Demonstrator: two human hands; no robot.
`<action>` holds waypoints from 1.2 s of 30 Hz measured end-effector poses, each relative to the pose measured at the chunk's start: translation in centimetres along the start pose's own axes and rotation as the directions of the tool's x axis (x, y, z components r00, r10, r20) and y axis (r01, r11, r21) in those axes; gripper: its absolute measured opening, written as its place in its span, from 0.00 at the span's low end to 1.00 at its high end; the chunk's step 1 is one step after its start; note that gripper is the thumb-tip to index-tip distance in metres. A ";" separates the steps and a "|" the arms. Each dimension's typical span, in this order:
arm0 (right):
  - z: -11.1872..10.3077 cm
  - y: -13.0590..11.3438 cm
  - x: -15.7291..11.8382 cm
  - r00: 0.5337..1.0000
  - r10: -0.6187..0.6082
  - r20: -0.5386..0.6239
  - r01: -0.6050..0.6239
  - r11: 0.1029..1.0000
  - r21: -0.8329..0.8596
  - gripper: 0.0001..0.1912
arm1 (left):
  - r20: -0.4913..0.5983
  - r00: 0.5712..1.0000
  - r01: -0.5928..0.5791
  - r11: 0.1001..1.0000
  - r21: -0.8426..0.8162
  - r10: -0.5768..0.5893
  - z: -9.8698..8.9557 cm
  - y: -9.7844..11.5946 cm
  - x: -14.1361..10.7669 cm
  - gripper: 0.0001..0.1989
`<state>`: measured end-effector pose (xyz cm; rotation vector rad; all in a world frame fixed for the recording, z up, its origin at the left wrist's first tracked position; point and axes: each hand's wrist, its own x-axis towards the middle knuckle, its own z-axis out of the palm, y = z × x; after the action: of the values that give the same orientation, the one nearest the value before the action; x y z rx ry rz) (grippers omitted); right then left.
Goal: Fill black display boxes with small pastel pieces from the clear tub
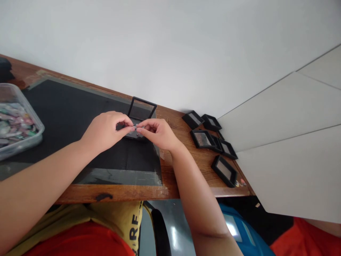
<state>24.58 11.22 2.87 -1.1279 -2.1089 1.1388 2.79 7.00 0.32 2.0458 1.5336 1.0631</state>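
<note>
A small black case point(142, 109) stands open on the black mat, its framed clear lid tilted up at the back. Over its lower half, my left hand point(108, 129) and my right hand point(158, 132) meet fingertip to fingertip. Both pinch a tiny greyish piece point(135, 127) between thumb and forefinger. The piece is too small to make out well, and my fingers partly cover the inside of the case.
A clear plastic tub point(20, 131) of small wrapped colourful items is at the left. Several black framed boxes point(204, 139) lie on the wooden table point(173, 170) at the right. Behind is a white wall; someone's red clothing point(306, 238) shows at lower right.
</note>
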 end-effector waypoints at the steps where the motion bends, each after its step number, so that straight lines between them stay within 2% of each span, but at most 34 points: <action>1: 0.0 0.1 0.0 1.000 0.003 0.004 -0.003 1.000 0.003 0.15 | 0.000 1.000 0.000 1.000 0.000 0.000 0.0 0.0 0.0 0.06; 11: -0.1 0.4 0.3 0.999 0.010 0.051 -0.013 0.999 0.052 0.14 | 0.016 1.000 -0.010 1.000 -0.029 0.011 0.0 0.0 0.1 0.07; 18: -0.4 0.5 0.2 0.993 0.030 0.114 -0.040 0.996 0.085 0.15 | -0.033 0.994 -0.107 0.993 -0.054 0.105 0.3 -0.3 -0.1 0.06; 22: -0.4 0.6 0.2 0.993 0.019 0.113 -0.029 0.995 0.096 0.16 | -0.061 0.986 -0.161 0.985 -0.060 0.157 0.5 -0.5 -0.1 0.06; 27: -0.4 0.6 0.3 0.995 0.022 0.095 -0.034 0.991 0.126 0.16 | -0.115 0.960 -0.266 0.960 -0.085 0.256 0.6 -0.6 -0.2 0.07; 36: -0.5 0.3 0.2 0.997 0.012 0.076 -0.027 0.979 0.204 0.20 | -0.183 0.893 -0.421 0.907 -0.008 0.412 0.4 -0.4 -0.2 0.10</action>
<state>24.96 11.72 2.88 -1.0265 -1.9843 1.3921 2.85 6.99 -0.29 2.3638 1.1486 1.4574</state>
